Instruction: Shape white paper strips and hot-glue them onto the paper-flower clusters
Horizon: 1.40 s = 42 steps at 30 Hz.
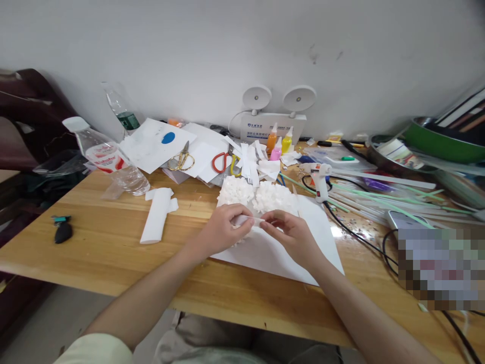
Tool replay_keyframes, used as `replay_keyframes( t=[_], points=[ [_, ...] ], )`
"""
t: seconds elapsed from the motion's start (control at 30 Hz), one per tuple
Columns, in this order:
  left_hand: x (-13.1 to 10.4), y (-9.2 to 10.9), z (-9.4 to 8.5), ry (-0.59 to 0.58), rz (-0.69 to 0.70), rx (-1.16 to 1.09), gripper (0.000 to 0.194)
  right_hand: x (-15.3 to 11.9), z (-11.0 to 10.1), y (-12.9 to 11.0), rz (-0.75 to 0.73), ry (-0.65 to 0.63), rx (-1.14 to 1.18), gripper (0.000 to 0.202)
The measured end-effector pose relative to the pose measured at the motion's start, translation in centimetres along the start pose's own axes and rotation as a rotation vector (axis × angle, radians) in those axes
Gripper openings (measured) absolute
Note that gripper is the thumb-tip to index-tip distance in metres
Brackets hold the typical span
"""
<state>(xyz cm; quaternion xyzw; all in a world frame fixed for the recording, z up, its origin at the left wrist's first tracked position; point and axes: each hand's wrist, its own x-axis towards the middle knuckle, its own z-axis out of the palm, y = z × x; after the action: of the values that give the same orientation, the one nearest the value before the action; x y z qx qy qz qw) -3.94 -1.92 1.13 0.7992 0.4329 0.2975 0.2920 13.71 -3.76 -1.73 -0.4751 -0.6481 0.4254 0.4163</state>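
Observation:
Over the white sheet (314,237), my left hand (226,228) and my right hand (288,233) pinch opposite ends of a small white strip (253,220), which looks like paper. Just behind my hands lie two clusters of crumpled white pieces, a left one (235,191) and a right one (276,196). Part of the left cluster is hidden by my left hand. A rolled white paper piece with side tabs (156,216) rests on the table, left of my left hand. The white glue gun (320,183) stands behind and to the right of my right hand.
A water bottle (109,156) leans at the left, near gold scissors (182,161) and red-handled scissors (220,162). Small paint bottles (276,149) stand at the back. Green and white sticks (364,202), a black cable (356,236) and a green bowl (443,144) occupy the right.

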Motion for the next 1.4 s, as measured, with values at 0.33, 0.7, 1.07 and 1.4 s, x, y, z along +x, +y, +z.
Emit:
replay_keyframes(
  t=[0.33, 0.7, 1.07, 1.4],
  points=[
    [-0.04, -0.26, 0.41, -0.020, 0.023, 0.032, 0.012, -0.28, 0.25, -0.26, -0.044, -0.056, -0.028, 0.017],
    [-0.15, -0.54, 0.70, -0.037, 0.091, 0.070, 0.012, -0.37, 0.33, 0.02, -0.138, 0.012, -0.120, 0.009],
    [-0.16, -0.33, 0.70, -0.049, 0.127, 0.038, 0.016, -0.50, 0.49, -0.15, -0.183, 0.157, -0.220, 0.010],
    [-0.18, -0.23, 0.73, -0.051, 0.140, 0.026, 0.019, -0.45, 0.45, -0.10, -0.194, 0.187, -0.256, 0.008]
  ],
)
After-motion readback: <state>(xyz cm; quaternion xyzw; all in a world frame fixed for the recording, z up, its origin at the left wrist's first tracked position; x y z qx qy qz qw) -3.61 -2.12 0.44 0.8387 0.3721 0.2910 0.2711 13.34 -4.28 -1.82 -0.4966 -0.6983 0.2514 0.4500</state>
